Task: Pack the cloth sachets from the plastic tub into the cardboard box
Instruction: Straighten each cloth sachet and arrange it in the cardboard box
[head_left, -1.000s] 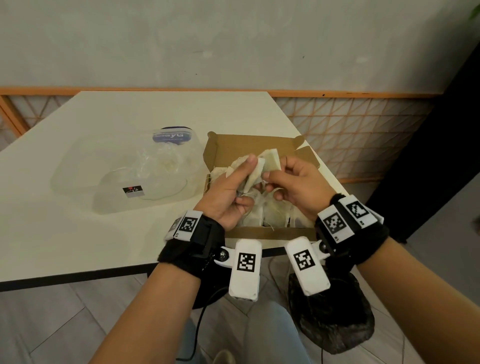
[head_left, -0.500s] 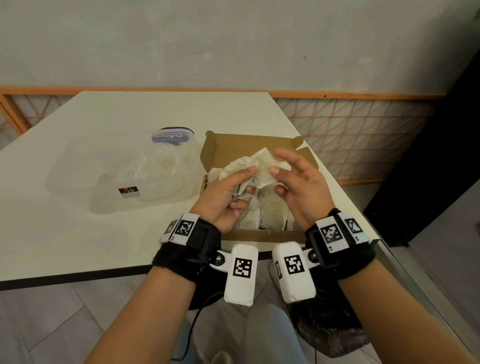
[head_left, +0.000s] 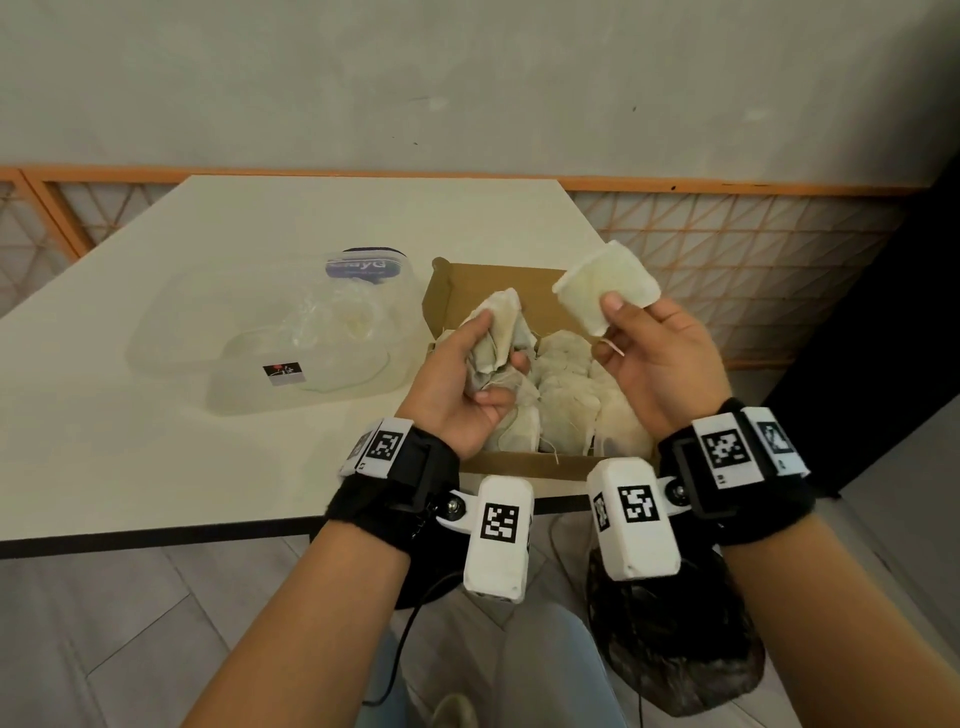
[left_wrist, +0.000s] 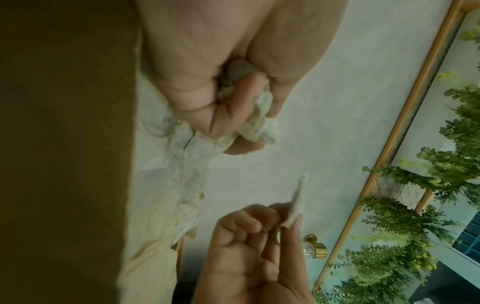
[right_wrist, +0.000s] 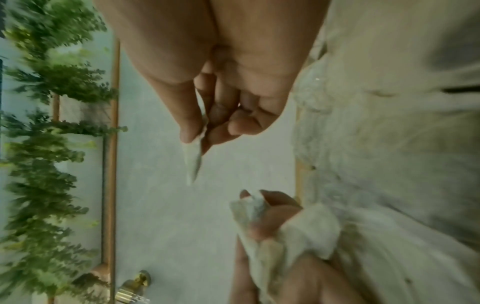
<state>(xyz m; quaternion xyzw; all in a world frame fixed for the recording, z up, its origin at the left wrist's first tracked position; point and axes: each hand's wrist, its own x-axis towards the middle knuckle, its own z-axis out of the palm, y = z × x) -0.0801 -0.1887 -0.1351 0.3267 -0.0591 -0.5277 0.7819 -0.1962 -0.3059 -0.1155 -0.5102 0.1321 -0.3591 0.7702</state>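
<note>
Grey wall and orange lattice back the pale tabletop, where the cardboard box sits right of the plastic tub. Above the box's right half, the right hand pinches one flat cloth sachet, nearer its free space; the left hand clutches a bunch of sachets. Half a second ago the hands met over that bunch; now they are apart.

1. One cardboard box, open on one bench.
2. One plastic tub.
3. One sachet in the right hand.
4. A bunch of sachets in the left hand; number unclear.
5. More sachets in the box, too piled to count.
</note>
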